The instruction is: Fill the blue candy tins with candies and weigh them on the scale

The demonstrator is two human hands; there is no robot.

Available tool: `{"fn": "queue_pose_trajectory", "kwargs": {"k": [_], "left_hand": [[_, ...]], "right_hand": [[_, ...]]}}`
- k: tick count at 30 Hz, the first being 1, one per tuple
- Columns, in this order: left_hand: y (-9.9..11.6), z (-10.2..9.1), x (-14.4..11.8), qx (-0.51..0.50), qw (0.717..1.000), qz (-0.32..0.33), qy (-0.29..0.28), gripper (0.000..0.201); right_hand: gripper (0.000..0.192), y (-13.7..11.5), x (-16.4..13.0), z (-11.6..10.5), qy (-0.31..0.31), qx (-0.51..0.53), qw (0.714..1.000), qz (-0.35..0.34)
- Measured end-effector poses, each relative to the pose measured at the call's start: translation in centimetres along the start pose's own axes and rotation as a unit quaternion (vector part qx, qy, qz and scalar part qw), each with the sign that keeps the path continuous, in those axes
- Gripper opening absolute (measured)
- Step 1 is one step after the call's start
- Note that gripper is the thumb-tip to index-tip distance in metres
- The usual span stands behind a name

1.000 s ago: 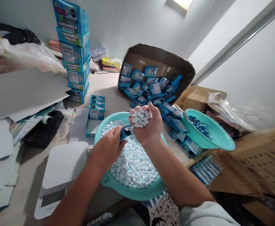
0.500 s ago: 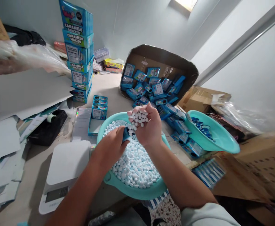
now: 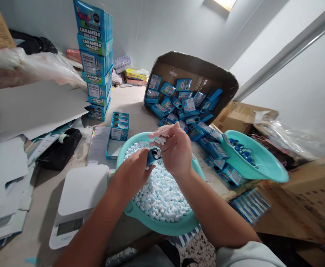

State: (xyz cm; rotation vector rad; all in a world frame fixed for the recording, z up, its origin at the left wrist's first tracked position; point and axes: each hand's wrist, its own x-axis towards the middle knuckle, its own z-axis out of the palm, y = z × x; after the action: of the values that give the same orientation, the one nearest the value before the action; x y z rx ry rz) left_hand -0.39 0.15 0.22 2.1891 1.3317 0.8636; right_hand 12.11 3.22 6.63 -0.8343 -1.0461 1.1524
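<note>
My left hand (image 3: pixel 133 170) grips a small blue box (image 3: pixel 152 155) by its lower end, its open mouth turned up toward my right hand. My right hand (image 3: pixel 173 148) is cupped and tilted over that box, holding a few white and pale blue candies (image 3: pixel 159 140) that are spilling into it. Both hands hover above a teal basin (image 3: pixel 162 222) heaped with the same candies (image 3: pixel 159 193).
A white scale (image 3: pixel 77 198) sits left of the basin. Behind it are a tray with small boxes (image 3: pixel 119 126), a tall stack of blue cartons (image 3: pixel 95 59), a tipped cardboard box of blue packs (image 3: pixel 187 96), and a second teal basin (image 3: pixel 258 159) with blue caps. A tape dispenser (image 3: pixel 59 148) lies left.
The heap of candies in my right hand has shrunk as the hand tipped toward the blue box. The left hand has kept the box in place.
</note>
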Motion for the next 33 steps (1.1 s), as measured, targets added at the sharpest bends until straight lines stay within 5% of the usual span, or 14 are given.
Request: {"fn": "queue_pose_trajectory", "kwargs": {"k": [7,10,15,22,25,33], "left_hand": [[-0.2,0.4,-0.1,-0.004,1.0,0.011,0.021,0.026],[-0.4,0.6,-0.2,0.005,0.999,-0.004,0.038,0.029],[-0.6,0.7,-0.3,0.016,0.997,-0.002,0.075,0.033],[-0.9,0.9,-0.2,0.012,0.997,-0.002,0.077,0.033],[-1.0,1.0,-0.2,0.004,0.997,0.012,0.08,0.033],[-0.3,0.6,-0.2,0.004,0.997,-0.03,0.07,0.031]], "right_hand": [[0.057,0.2,-0.5,0.0,-0.036,-0.055,0.997,-0.045],[0.06,-0.5,-0.6,-0.6,-0.081,-0.165,0.981,-0.069],[0.048,-2.6,0.2,-3.6,-0.089,-0.395,0.901,-0.158],[0.021,-2.6,0.9,-5.1,-0.168,-0.601,0.777,-0.084],[0.023,-2.2,0.4,-4.3,-0.183,-0.577,0.788,-0.11],[0.011,-1.3,0.3,-4.0,-0.186,-0.381,0.905,-0.04]]}}
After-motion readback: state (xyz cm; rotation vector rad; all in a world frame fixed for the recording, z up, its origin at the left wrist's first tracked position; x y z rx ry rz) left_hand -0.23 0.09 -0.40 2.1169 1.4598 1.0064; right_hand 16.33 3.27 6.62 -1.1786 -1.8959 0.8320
